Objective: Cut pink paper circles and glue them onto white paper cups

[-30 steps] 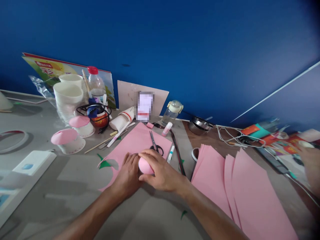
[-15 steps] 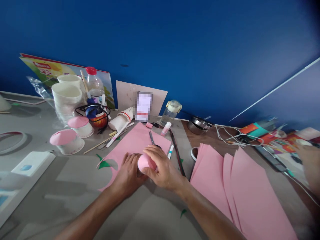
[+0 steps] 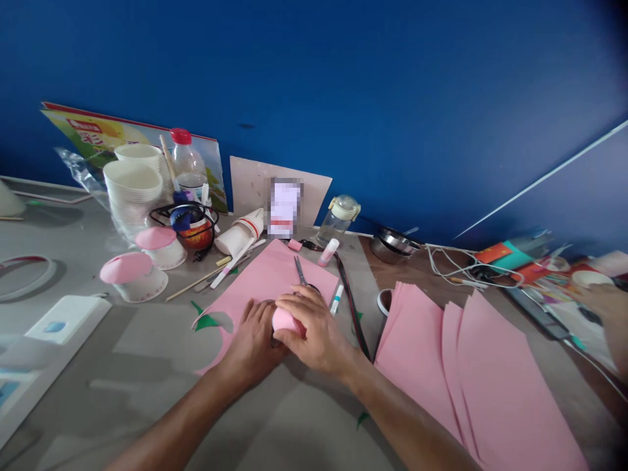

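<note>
Head view: both bare hands mid-frame, slightly below center, forearms coming up from the bottom edge. Right hand [image 3: 321,333] gripping a small pink-topped piece [image 3: 285,322], thumb on near side, fingers over far side; lower part of the piece hidden by the hands. Left hand [image 3: 255,340] bent against the piece's left side; its fingertips are hidden, can't tell whether it grips or only braces. Piece sits dead center between the hands, near the lower edge of a cut pink sheet [image 3: 265,278]. Scissors [image 3: 300,269] lie on that sheet, blades toward top of frame, handles partly behind right hand. Marker [image 3: 337,301] just right of the right hand, glue stick [image 3: 328,252] above it, dark strap [image 3: 347,291] running down beside both. Green scraps [image 3: 206,320] at the sheet's left edge. Center right to lower right: fanned stack of pink paper [image 3: 417,327]. Left of center: two pink-topped cups [image 3: 140,288] side by side, stacked white cups [image 3: 132,190] behind, red-capped bottle [image 3: 189,163] next to those. Upper center: blurred-out phone [image 3: 283,209] upright against a pale board [image 3: 248,183], lidded jar [image 3: 338,219] to the right, metal bowls [image 3: 392,245] farther right. Right edge: another person's hand [image 3: 608,311], blurry, over clutter.
</note>
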### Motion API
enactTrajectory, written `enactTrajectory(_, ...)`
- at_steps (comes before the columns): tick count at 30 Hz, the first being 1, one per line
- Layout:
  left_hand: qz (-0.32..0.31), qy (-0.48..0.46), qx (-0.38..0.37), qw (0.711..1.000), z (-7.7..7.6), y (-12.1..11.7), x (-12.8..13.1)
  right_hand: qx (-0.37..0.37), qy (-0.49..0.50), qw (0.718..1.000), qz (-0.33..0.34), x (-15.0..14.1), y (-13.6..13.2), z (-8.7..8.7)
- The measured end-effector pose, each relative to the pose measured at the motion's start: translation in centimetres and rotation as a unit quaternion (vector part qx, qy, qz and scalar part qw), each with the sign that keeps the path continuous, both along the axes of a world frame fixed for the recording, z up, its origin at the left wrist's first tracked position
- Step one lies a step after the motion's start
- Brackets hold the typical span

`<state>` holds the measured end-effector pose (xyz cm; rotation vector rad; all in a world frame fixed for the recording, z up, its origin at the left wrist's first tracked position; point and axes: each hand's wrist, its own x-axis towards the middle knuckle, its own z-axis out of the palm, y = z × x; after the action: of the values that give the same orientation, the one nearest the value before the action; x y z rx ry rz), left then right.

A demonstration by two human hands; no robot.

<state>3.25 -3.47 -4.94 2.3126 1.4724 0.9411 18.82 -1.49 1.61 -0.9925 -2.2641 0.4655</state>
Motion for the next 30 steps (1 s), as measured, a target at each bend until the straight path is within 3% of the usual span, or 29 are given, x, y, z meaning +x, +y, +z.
enactTrajectory(20, 0.007, -0.006, 0.003, 1.000, -0.2, 0.0, 0.0, -0.043, -0.026, 0.999, -0.016, -0.4, 0.0, 0.5)
enactTrajectory(26, 0.003, 0.017, 0.000, 1.000, 0.3, -0.2, -0.1, -0.055, 0.003, 0.998, 0.009, 0.8, 0.1, 0.8)
enactTrajectory(30, 0.009, 0.003, 0.008, 1.000, 0.5, -0.1, -0.3, -0.093, 0.012, 0.995, -0.021, 1.6, -0.4, 1.2)
